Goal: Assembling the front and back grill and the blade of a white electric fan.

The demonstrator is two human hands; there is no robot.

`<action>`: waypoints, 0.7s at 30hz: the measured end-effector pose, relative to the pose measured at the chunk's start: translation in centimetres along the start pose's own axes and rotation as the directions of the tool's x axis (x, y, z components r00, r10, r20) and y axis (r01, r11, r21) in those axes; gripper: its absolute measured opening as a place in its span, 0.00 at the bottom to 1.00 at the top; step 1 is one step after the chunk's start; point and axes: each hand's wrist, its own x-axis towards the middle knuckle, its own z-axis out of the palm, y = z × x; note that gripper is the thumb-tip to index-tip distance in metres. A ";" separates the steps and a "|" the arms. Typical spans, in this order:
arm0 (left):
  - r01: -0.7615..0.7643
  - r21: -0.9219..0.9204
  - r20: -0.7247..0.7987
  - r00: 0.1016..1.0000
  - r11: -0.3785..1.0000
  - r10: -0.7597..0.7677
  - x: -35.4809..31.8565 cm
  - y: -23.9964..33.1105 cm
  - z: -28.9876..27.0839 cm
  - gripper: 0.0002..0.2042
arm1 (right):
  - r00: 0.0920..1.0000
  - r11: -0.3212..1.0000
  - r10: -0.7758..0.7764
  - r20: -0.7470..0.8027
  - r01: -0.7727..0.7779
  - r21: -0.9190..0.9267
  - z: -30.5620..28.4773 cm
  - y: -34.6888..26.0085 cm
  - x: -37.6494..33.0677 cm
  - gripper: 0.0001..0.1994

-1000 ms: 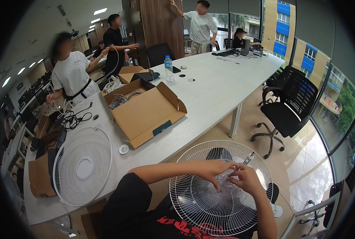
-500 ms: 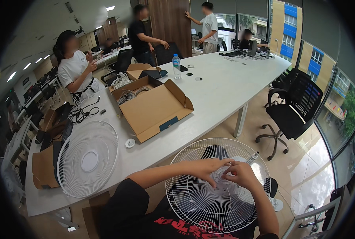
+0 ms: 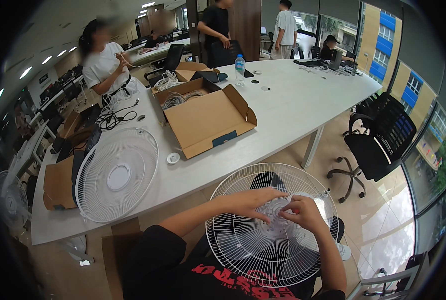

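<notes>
A round white wire fan guard lies across my lap below the table edge, with see-through fan blades showing beneath its wires. My left hand reaches over the far side of the guard's pale hub, thumb and fingers curved around it. Beside it, my right hand has thumb and index finger pinched together at the hub; whatever small part they hold is hidden. A second white fan guard lies on the table to my left, near a small round white cap.
On the white table are an open cardboard box of cables, a water bottle and black cables. A black office chair stands at right. A person in white handles a cable across the table; others are farther back.
The view has shifted, so the table and boxes appear farther right. My right fingers have moved slightly at the hub, while my left hand stays there. The person in black has changed posture.
</notes>
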 end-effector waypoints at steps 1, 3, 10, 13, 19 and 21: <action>0.005 -0.002 -0.004 1.000 1.000 -0.005 -0.3 0.3 -0.3 0.45 | 1.000 1.000 0.015 0.000 -0.015 0.004 0.0 0.0 0.0 0.10; 0.087 -0.013 -0.052 0.995 0.996 -0.088 -1.0 1.2 -1.0 0.39 | 1.000 1.000 0.003 -0.003 -0.003 0.009 0.1 -0.1 0.0 0.10; 0.147 0.083 -0.410 0.906 0.986 -0.101 -5.5 0.3 -3.1 0.24 | 1.000 1.000 -0.012 0.000 0.012 -0.026 0.2 0.1 0.4 0.11; 0.313 0.031 -0.562 0.791 0.949 -0.243 -8.1 -0.8 -3.9 0.18 | 1.000 1.000 -0.009 -0.005 0.009 -0.002 0.3 -0.1 0.3 0.11; 0.723 0.187 -0.769 0.529 0.665 -0.359 -15.4 -2.9 -6.4 0.18 | 1.000 1.000 0.004 -0.014 -0.003 0.016 1.0 -0.3 0.9 0.11; 0.796 0.268 -0.815 0.488 0.542 -0.314 -18.0 -3.7 -7.6 0.20 | 1.000 1.000 -0.008 -0.004 0.008 0.018 1.2 -0.3 1.3 0.11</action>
